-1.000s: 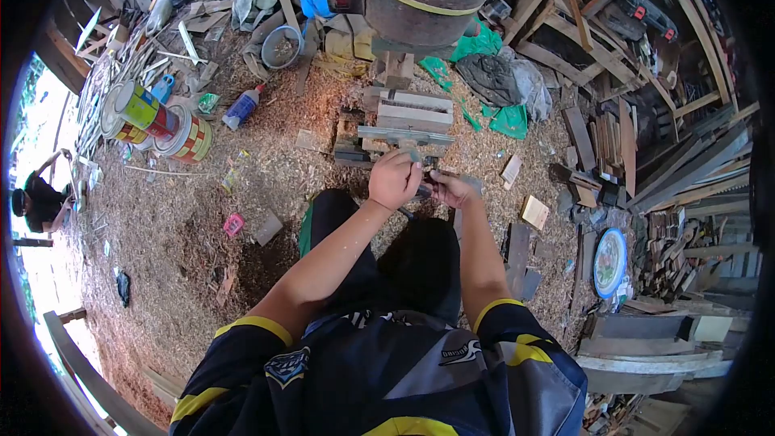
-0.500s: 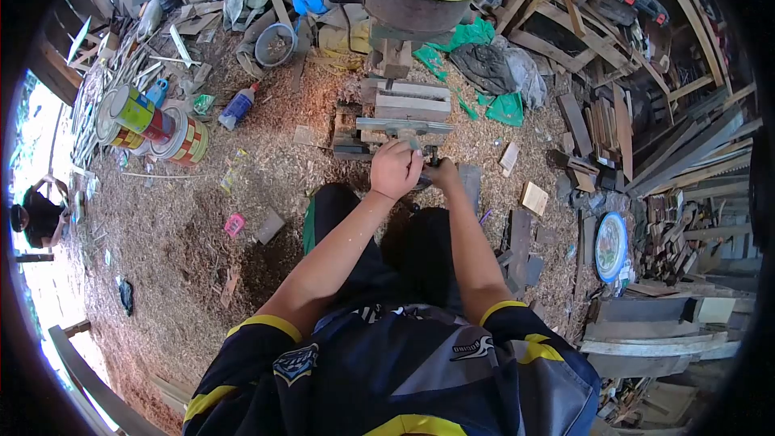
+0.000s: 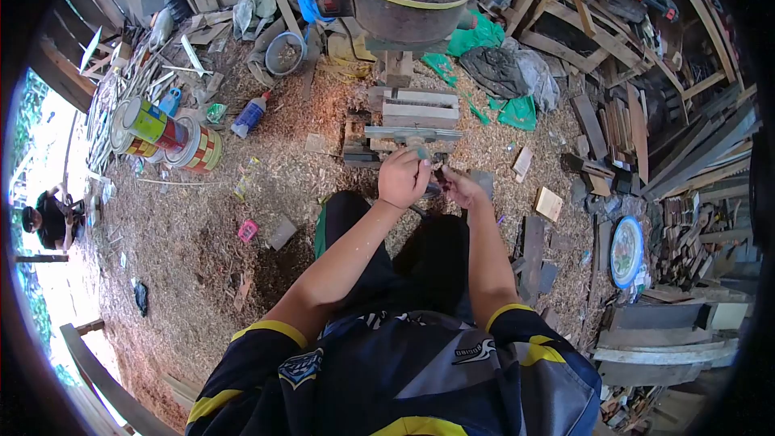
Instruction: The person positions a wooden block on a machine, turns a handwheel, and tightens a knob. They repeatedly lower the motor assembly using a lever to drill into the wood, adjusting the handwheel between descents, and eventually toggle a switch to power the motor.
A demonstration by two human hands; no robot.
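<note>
A metal vise (image 3: 412, 133) sits on the ground in front of me, with a pale wood block (image 3: 420, 109) lying along its top behind the jaw. My left hand (image 3: 404, 180) is closed against the front of the vise; what its curled fingers hold is hidden beneath them. Just right of it, my right hand (image 3: 462, 189) has its fingers bent around the dark vise handle (image 3: 439, 163), palm turned partly upward. Wood shavings surround the vise.
Beyond the vise stands a large dark machine body (image 3: 416, 0) with a yellow strap. Stacked paint cans (image 3: 194, 149) and a blue bottle (image 3: 249, 116) are to the left. Scrap wood (image 3: 549, 203) and a round tray (image 3: 626, 251) lie right. Another person (image 3: 56, 222) is at the far left.
My right hand has rotated at the vise handle, from knuckles up to palm partly up, and its fingers look looser. My left hand keeps its place by the vise. The whole view has shifted slightly.
</note>
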